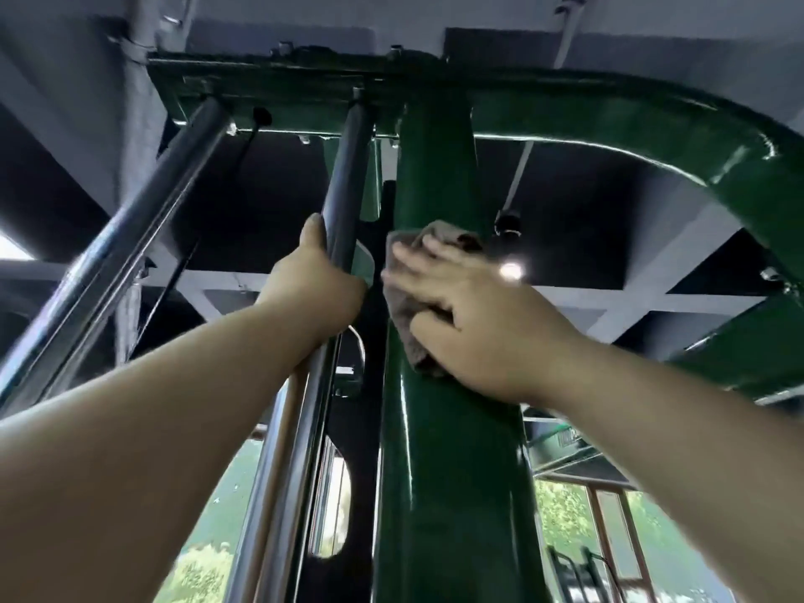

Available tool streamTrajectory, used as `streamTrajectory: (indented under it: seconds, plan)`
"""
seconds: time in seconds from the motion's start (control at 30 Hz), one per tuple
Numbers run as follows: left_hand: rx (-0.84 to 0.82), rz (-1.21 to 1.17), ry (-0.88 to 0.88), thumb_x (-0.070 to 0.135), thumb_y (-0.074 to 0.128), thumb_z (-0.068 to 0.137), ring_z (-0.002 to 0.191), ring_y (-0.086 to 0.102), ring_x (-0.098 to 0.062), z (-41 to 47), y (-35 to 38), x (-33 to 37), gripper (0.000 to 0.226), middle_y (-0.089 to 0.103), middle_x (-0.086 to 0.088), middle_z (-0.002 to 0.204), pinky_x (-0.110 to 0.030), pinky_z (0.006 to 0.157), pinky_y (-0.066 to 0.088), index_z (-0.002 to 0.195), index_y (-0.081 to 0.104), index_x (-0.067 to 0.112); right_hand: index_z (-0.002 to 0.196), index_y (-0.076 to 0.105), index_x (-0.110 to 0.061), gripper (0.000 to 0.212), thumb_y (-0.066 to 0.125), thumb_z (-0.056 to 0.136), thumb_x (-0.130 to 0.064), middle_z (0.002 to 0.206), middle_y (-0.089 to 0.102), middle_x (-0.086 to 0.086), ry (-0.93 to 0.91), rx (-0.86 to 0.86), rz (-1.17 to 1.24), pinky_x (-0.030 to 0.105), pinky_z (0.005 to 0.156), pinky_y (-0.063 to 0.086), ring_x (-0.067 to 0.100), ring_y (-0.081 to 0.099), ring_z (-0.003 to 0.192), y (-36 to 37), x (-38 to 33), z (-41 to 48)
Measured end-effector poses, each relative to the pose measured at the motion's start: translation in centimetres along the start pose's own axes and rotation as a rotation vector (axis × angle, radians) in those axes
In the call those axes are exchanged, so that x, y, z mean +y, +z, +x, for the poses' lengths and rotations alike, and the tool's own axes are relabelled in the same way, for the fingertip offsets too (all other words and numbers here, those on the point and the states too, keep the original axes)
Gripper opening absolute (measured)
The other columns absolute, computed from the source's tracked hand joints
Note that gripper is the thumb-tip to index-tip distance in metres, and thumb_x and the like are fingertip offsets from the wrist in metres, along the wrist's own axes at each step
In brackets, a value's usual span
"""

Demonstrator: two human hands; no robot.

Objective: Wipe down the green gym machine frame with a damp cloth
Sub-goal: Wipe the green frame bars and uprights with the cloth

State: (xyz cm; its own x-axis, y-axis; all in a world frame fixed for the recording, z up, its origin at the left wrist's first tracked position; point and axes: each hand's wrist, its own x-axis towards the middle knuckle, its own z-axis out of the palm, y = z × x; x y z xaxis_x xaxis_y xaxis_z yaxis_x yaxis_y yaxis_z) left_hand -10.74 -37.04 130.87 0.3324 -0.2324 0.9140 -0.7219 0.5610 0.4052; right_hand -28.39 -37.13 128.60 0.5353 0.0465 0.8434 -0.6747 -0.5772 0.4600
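I look up along a glossy green upright post (439, 472) of the gym machine frame, which joins a green top plate and a curved green arm (678, 141) overhead. My right hand (474, 311) lies flat with straight fingers on a brown-grey cloth (407, 315), pressing it against the post at mid height. The cloth shows above and below my fingers. My left hand (317, 280) grips a chrome guide rod (343, 180) just left of the post, thumb pointing up along it.
A second chrome rod (130, 245) slants up at the left. A thin black cable (243, 158) hangs from the top plate. Grey ceiling beams and a lit lamp (511, 269) lie beyond. Windows with greenery show at the bottom.
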Motion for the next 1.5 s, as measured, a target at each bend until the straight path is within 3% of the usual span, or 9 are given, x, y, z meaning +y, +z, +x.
streamTrajectory:
  seconds: [0.13, 0.3, 0.57, 0.83, 1.0, 1.13, 1.3, 1.4, 1.5]
  plan:
    - [-0.018, 0.018, -0.005, 0.018, 0.055, 0.088, 0.069, 0.055, -0.019, -0.3, 0.0, 0.1, 0.086, 0.057, -0.01, 0.125, -0.028, 0.05, 0.038, 0.155, 0.004, 0.036, 0.154, 0.027, -0.034, 0.056, 0.041, 0.1, -0.032, 0.162, 0.012, -0.018, 0.11, -0.004, -0.044, 0.019, 0.116, 0.001, 0.002, 0.004, 0.15, -1.0, 0.6, 3.4]
    - [-0.059, -0.016, -0.003, 0.012, 0.051, 0.088, 0.072, 0.058, -0.021, -0.2, -0.4, -0.1, 0.088, 0.052, -0.01, 0.131, -0.03, 0.054, 0.046, 0.155, -0.002, 0.036, 0.158, -0.007, -0.018, 0.07, 0.029, 0.102, -0.039, 0.166, -0.01, 0.002, 0.387, 0.09, -0.22, 0.033, 0.122, 0.002, 0.02, -0.001, 0.152, -0.8, 1.7, 10.8]
    - [-0.077, -0.04, 0.046, 0.017, 0.053, 0.088, 0.086, 0.053, -0.029, -0.2, -0.6, -0.2, 0.085, 0.054, -0.014, 0.131, -0.035, 0.069, 0.044, 0.155, 0.002, 0.03, 0.148, 0.041, -0.035, 0.058, 0.039, 0.089, -0.034, 0.156, 0.02, -0.027, 0.013, -0.044, -0.047, 0.013, 0.116, 0.0, -0.009, 0.007, 0.144, 0.7, -1.5, 0.7]
    - [-0.112, -0.073, 0.033, 0.012, 0.048, 0.089, 0.087, 0.061, -0.03, -0.4, -0.7, -0.2, 0.086, 0.051, -0.013, 0.133, -0.039, 0.073, 0.054, 0.156, -0.004, 0.032, 0.133, 0.058, -0.04, 0.037, 0.04, 0.1, -0.036, 0.16, 0.026, -0.017, 0.215, 0.059, -0.208, 0.031, 0.121, 0.005, 0.01, 0.009, 0.15, 0.1, 0.6, 9.5]
    - [-0.116, -0.12, 0.042, 0.012, 0.051, 0.089, 0.08, 0.056, -0.026, -0.4, -0.9, -0.3, 0.087, 0.052, -0.012, 0.122, -0.036, 0.069, 0.049, 0.156, -0.001, 0.031, 0.088, 0.079, -0.032, 0.038, 0.045, 0.077, -0.044, 0.117, 0.068, -0.02, -0.04, -0.029, -0.021, 0.024, 0.117, 0.021, 0.001, 0.037, 0.137, 1.4, -2.2, 1.1]
    - [-0.129, -0.141, 0.04, 0.01, 0.049, 0.086, 0.084, 0.06, -0.027, -0.8, -1.0, -0.3, 0.089, 0.053, -0.011, 0.126, -0.039, 0.077, 0.054, 0.156, -0.002, 0.032, 0.069, 0.076, -0.028, 0.04, 0.041, 0.074, -0.044, 0.092, 0.073, -0.014, -0.148, -0.032, -0.169, 0.041, 0.107, 0.037, 0.01, 0.057, 0.115, 1.9, -2.1, 1.7]
    - [-0.119, -0.152, 0.046, 0.01, 0.05, 0.088, 0.087, 0.061, -0.027, -0.7, -1.0, -0.4, 0.088, 0.05, -0.012, 0.136, -0.036, 0.07, 0.053, 0.156, -0.002, 0.032, 0.104, 0.073, -0.039, 0.03, 0.045, 0.095, -0.036, 0.144, 0.05, -0.019, 0.14, 0.065, -0.19, 0.041, 0.121, 0.015, 0.013, 0.025, 0.145, 0.3, 0.2, 8.7]
    - [-0.112, -0.165, 0.055, 0.013, 0.051, 0.089, 0.087, 0.058, -0.026, -0.6, -0.8, -0.5, 0.087, 0.051, -0.01, 0.135, -0.036, 0.071, 0.052, 0.156, 0.0, 0.032, 0.101, 0.076, -0.034, 0.031, 0.048, 0.095, -0.023, 0.145, 0.05, -0.018, 0.136, 0.049, -0.061, 0.026, 0.122, 0.007, 0.007, 0.017, 0.148, 1.1, -1.2, 5.1]
    - [-0.096, -0.147, 0.064, 0.012, 0.052, 0.089, 0.09, 0.056, -0.025, -0.3, -0.8, -0.5, 0.087, 0.051, -0.009, 0.135, -0.035, 0.074, 0.05, 0.157, 0.001, 0.031, 0.108, 0.075, -0.037, 0.034, 0.048, 0.089, -0.032, 0.144, 0.05, -0.022, 0.041, 0.052, -0.046, 0.03, 0.121, 0.011, 0.003, 0.018, 0.147, 2.4, -2.2, 1.3]
